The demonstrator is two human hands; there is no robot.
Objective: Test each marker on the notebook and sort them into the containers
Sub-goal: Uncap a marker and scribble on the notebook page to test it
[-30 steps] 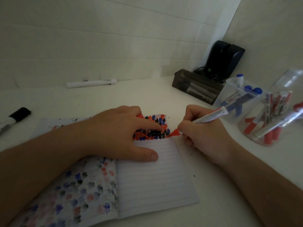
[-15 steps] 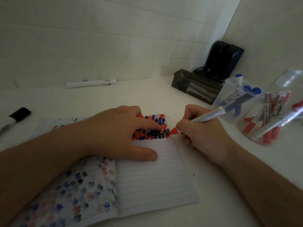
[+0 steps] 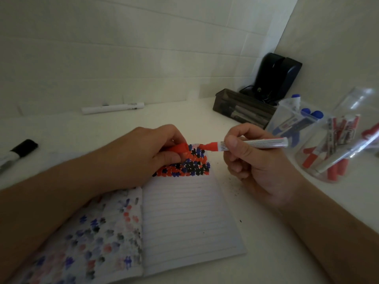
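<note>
The right hand [image 3: 258,167] is gripping a red marker [image 3: 252,144] by its barrel, thumb and curled fingers [image 3: 231,143] clamped just behind the red collar. The marker is hanging above the top right corner of the notebook [image 3: 184,222], clear of the paper. Its long axis is lying nearly level and crosswise, the red tip pointing toward the left hand [image 3: 143,152] and the butt end pointing toward the clear container of red markers [image 3: 336,152], which is standing on the bench [image 3: 266,242] to the right of the notebook.

The left hand is hovering over the notebook's upper edge, its fingers pinching the red cap [image 3: 180,149], open end facing the tip and close to it. By the look of it, capping is the step in hand.

The marker is likely light, stiff and smooth plastic, so a firm pinch near the collar is giving the best control for lining the tip up with the cap. The wet tip could smear fingers if it misses.

Beyond the notebook's right side, a second clear container [image 3: 297,124] is holding blue-capped markers.
</note>
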